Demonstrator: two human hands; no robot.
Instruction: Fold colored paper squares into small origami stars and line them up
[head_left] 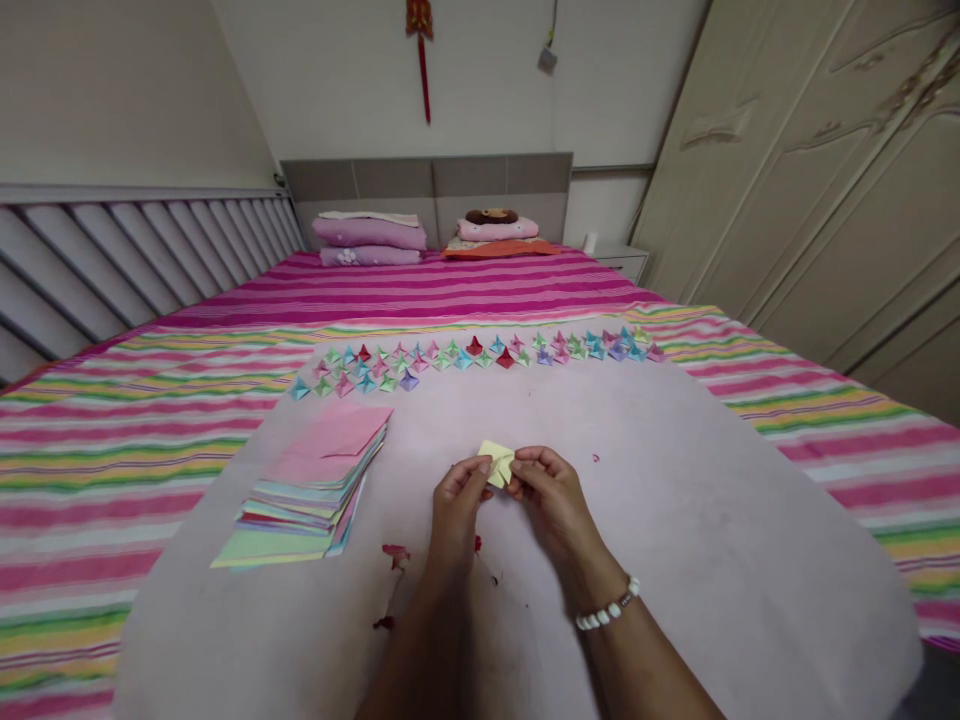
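Observation:
A small piece of folded yellow paper [495,458] is held up between both hands over the pale table top. My left hand [459,497] pinches its left side, thumb on top. My right hand [553,493] grips the right side between thumb and fingers; a white beaded bracelet circles that wrist. The fingertips cover the paper's lower corners. To the left lies a stack of coloured paper sheets [311,480], pink on top. Beyond the hands, rows of small folded paper shapes [474,347] in several colours stretch along the far side of the table.
The pale table top [675,520] sits on a bed with a striped cover [90,470]. Red marks or scraps [395,553] show near my left forearm. Folded bedding [371,240] rests by the headboard. A railing [142,250] runs along the left, a wardrobe [825,200] along the right.

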